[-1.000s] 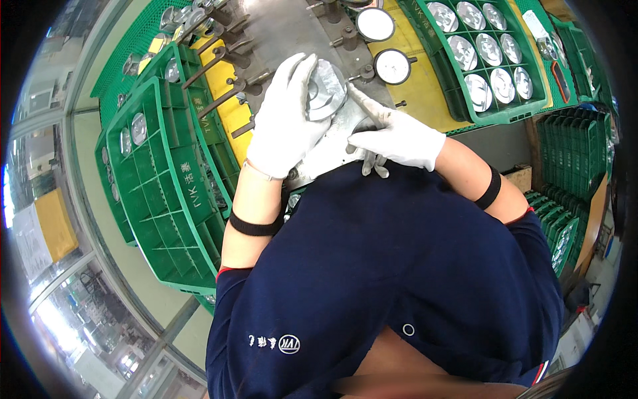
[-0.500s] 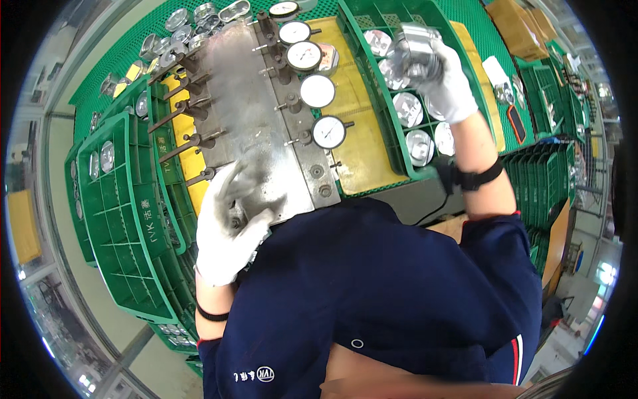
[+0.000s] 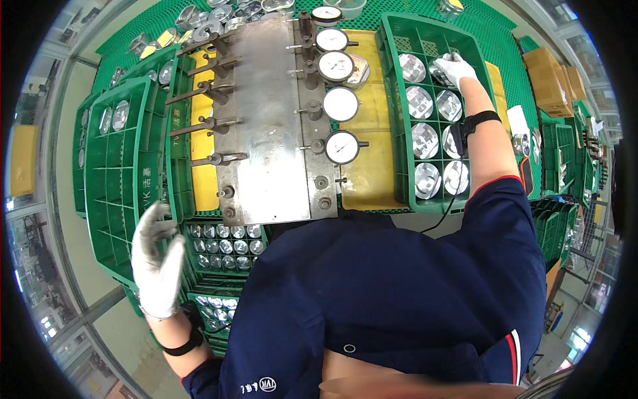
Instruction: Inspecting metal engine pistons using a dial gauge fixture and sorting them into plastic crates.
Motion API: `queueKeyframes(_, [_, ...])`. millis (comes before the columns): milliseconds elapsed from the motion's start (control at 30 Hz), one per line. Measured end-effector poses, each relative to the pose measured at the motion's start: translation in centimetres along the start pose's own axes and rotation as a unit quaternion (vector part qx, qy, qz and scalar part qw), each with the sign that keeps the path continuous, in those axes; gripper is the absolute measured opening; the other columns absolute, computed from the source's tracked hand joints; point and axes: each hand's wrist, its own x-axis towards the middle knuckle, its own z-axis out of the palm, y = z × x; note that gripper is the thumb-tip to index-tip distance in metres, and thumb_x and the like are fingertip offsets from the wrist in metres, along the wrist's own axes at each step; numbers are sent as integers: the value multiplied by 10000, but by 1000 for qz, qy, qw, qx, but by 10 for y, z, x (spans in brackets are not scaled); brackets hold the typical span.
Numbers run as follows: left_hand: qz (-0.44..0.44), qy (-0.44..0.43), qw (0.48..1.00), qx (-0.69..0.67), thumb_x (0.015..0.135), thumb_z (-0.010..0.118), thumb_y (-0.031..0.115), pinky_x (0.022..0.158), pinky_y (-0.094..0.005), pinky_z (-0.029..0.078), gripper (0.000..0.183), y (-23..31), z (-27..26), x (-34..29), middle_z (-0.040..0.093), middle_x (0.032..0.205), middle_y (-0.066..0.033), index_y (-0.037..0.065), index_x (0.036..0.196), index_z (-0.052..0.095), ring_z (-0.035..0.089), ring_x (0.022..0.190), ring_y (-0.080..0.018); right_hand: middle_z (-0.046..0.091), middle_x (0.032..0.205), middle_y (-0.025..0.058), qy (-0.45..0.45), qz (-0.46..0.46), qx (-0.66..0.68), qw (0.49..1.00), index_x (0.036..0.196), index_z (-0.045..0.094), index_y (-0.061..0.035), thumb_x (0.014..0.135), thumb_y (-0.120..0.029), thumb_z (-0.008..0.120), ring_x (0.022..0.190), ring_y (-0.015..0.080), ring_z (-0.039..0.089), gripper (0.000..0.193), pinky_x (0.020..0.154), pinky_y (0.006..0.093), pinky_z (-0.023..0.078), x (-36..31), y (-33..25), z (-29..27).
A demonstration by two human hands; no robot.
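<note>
My right hand (image 3: pixel 458 70), in a white glove, reaches into a divided green crate (image 3: pixel 385 46) on the right. Its fingers are closed on a silvery metal piston (image 3: pixel 440 64) in one of the far compartments; the hand partly hides it. Several more pistons (image 3: pixel 425 141) sit in the compartments nearer me. My left hand (image 3: pixel 158 259), also gloved, is off to the left beside another green crate (image 3: pixel 136 219). Its fingers are apart and hold nothing. Between the hands lies a steel plate fixture (image 3: pixel 269 179) with dial gauges (image 3: pixel 342 147) along its right side.
Metal guide arms (image 3: pixel 211 125) line the fixture's left side. Below it, lower crates hold rows of pistons (image 3: pixel 226 246). Loose pistons (image 3: pixel 219 13) stand on the green mat at the back. Cardboard boxes (image 3: pixel 548 80) are at the far right. A black cable (image 3: pixel 446 211) trails from my right wrist.
My right hand has lowered the piston from above the crate into a far compartment. My left hand has moved left, off the steel plate. The view has shifted.
</note>
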Motion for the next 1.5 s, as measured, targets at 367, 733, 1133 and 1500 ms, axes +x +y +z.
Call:
queueKeyframes(367, [202,-26,924,325,852,713,38,897,-332,520,561,31,-69,78,631,1271,-120,46,1383,531,625,991,-197,584,1365,211,1,-120,-297,947,1392,539,-41,932,-589,505,1243,356,576,715,1043,413,458,-52,1,-30])
queueKeyframes(733, [81,-90,881,457,896,686,363,980,-402,490,554,-78,-132,295,664,1245,-196,58,1344,570,634,1153,-343,677,1160,87,22,-61,345,936,1335,601,-5,980,-220,606,872,109,646,416,720,240,523,-377,-27,-68])
queueKeyframes(1133, [-77,-298,902,304,928,553,41,1002,-370,445,555,-241,-191,464,505,1406,-136,0,1432,325,563,1173,-279,695,969,49,46,140,488,860,1334,614,-60,979,-269,637,769,104,645,412,729,278,553,-555,-29,10])
queueKeyframes(1500, [200,-70,851,481,836,698,105,981,-387,448,538,-259,-178,451,576,1277,-192,1,1275,406,566,1139,-276,694,1076,115,14,21,325,945,1344,583,-22,964,-356,598,826,186,684,507,816,327,553,-535,-40,16])
